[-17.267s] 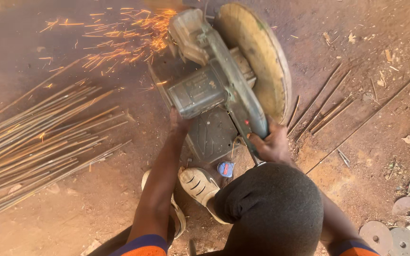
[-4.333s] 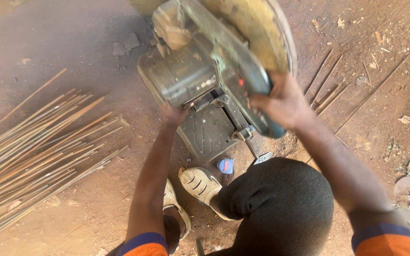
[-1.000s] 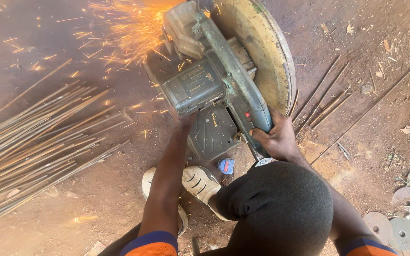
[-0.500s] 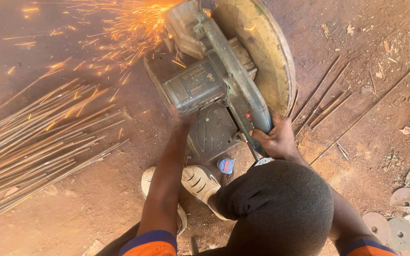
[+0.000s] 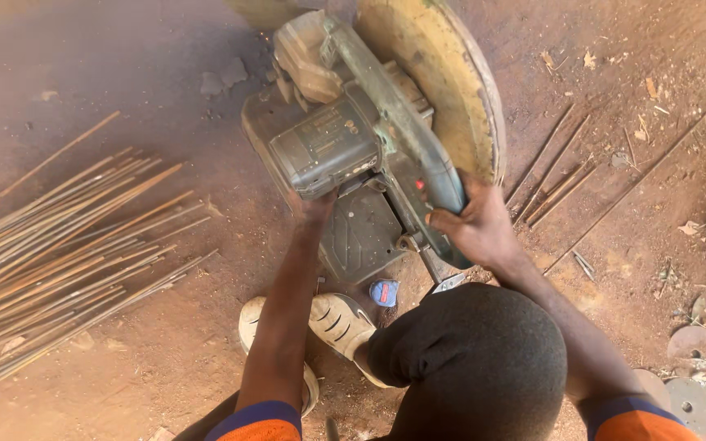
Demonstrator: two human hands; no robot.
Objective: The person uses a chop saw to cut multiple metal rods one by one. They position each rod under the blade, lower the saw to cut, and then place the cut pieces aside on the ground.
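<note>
- Right hand [image 5: 471, 227]: fingers clenched round the handle of the chop saw [image 5: 369, 139].
- Left hand [image 5: 314, 206]: fingers hidden under the saw's motor housing; grip cannot be told.
- Chop saw stood on the dirt ground [image 5: 124, 65].
- Metal rods [image 5: 59, 245] lay left of it.

Right hand [image 5: 474, 229] fingers curled gripping; left hand [image 5: 314, 206] reaching forward.

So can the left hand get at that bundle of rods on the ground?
Probably yes: the left hand is tucked under the chop saw, the rods lie on open ground to its left with nothing between.
</note>
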